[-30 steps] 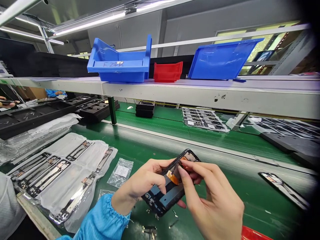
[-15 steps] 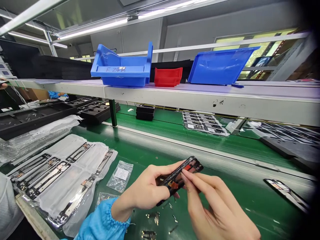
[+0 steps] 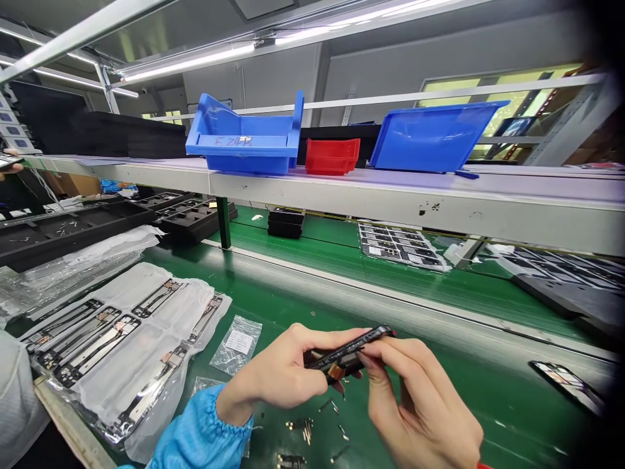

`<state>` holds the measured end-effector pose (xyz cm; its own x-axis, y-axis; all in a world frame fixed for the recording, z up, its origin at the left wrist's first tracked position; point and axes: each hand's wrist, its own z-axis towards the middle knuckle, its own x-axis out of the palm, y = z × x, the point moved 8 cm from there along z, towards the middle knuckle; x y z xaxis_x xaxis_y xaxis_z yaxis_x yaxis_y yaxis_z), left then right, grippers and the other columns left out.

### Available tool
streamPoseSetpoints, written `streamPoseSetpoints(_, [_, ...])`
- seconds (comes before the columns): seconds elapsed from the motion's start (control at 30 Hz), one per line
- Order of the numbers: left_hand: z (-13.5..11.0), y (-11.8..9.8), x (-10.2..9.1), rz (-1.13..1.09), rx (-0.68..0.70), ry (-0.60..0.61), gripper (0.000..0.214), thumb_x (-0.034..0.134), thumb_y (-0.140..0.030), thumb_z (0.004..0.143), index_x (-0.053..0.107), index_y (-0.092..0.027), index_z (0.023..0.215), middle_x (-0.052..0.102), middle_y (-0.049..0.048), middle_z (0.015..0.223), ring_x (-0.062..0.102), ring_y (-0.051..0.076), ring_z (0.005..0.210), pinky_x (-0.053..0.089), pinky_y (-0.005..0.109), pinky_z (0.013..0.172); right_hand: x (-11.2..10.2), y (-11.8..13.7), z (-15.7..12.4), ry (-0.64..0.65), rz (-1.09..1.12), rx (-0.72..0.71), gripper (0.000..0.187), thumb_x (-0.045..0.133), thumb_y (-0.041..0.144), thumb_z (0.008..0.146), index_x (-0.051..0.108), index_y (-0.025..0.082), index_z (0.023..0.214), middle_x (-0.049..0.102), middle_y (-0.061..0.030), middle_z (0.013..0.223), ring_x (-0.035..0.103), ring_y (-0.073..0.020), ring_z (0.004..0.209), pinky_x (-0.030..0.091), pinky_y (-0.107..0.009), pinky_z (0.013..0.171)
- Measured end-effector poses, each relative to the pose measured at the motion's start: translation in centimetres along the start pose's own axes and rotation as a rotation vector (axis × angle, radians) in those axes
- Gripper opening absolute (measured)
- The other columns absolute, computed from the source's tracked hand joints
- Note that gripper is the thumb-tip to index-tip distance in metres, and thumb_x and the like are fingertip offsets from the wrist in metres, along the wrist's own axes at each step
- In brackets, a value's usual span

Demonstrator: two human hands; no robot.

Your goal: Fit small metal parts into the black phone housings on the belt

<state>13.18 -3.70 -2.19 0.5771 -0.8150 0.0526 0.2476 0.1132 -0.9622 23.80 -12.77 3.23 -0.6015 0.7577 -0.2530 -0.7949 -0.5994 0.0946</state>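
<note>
My left hand [image 3: 288,365] is closed around a black phone frame [image 3: 349,353], its thumb along the near edge and its fingers along the far one. The frame is tilted and seen almost edge-on, with a copper-coloured flex piece [image 3: 336,371] showing near the thumb. My right hand [image 3: 420,391] is closed, thumb and fingertips pressed against the frame's right end; whether a small part lies between them is hidden. Below the hands, several tiny metal-tipped parts [image 3: 306,430] lie scattered on the green work surface [image 3: 273,397].
On the left, a clear plastic tray [image 3: 146,345] holds several phone frames, beside a labelled plastic bag [image 3: 237,343]. Another phone frame [image 3: 566,384] lies at right. Blue bins [image 3: 249,143] and a red bin [image 3: 332,156] stand on the shelf [image 3: 317,192] above. Black trays [image 3: 73,228] sit at back left.
The phone frame has tipped from showing its inner face to nearly edge-on, and its far end is lower. My right hand has moved slightly left with it. The view has shifted a little.
</note>
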Motion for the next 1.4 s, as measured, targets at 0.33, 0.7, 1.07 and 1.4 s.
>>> streamPoseSetpoints(0.33, [0.2,0.7,0.1,-0.088,-0.031,0.026,0.088,0.057,-0.006,0.065,0.07,-0.027,0.149,0.061,-0.0019,0.084,0.052,0.012,0.076,0.06,0.03,0.084,0.0,-0.7,-0.6,0.107,-0.034,0.005,0.017,0.061,0.001,0.103,0.065,0.016,0.11,0.064,-0.0067,0.097,0.064,-0.0159,0.084,0.054,-0.028,0.074])
streamPoseSetpoints(0.7, [0.8,1.0,-0.2,-0.309,-0.112,-0.004,0.089,0.062,-0.006,0.053,0.078,-0.026,0.138,0.076,0.0027,0.098,0.071,0.019,0.083,0.065,0.029,0.077,0.0,0.2,0.3,-0.054,-0.058,-0.01,0.025,0.074,-0.007,0.093,0.072,0.012,0.11,0.071,-0.0075,0.1,0.068,-0.0149,0.086,0.057,-0.029,0.08])
streamPoseSetpoints(1.07, [0.4,0.4,0.1,-0.287,-0.04,0.037,0.085,0.063,-0.007,0.056,0.077,-0.022,0.139,0.076,0.0034,0.096,0.067,0.017,0.077,0.061,0.028,0.075,-0.9,1.9,0.7,-0.118,-0.036,0.056,0.03,0.075,-0.009,0.09,0.077,0.018,0.102,0.072,-0.0026,0.09,0.069,-0.0129,0.074,0.057,-0.026,0.067])
streamPoseSetpoints(1.4, [0.3,-0.5,0.1,-0.149,0.04,0.031,0.083,0.059,-0.007,0.062,0.075,-0.019,0.143,0.065,-0.0013,0.08,0.053,0.011,0.071,0.06,0.029,0.08,-0.8,2.0,0.7,-0.077,-0.059,0.009,0.032,0.071,-0.008,0.092,0.075,0.02,0.107,0.073,-0.0039,0.091,0.071,-0.0167,0.074,0.059,-0.031,0.069])
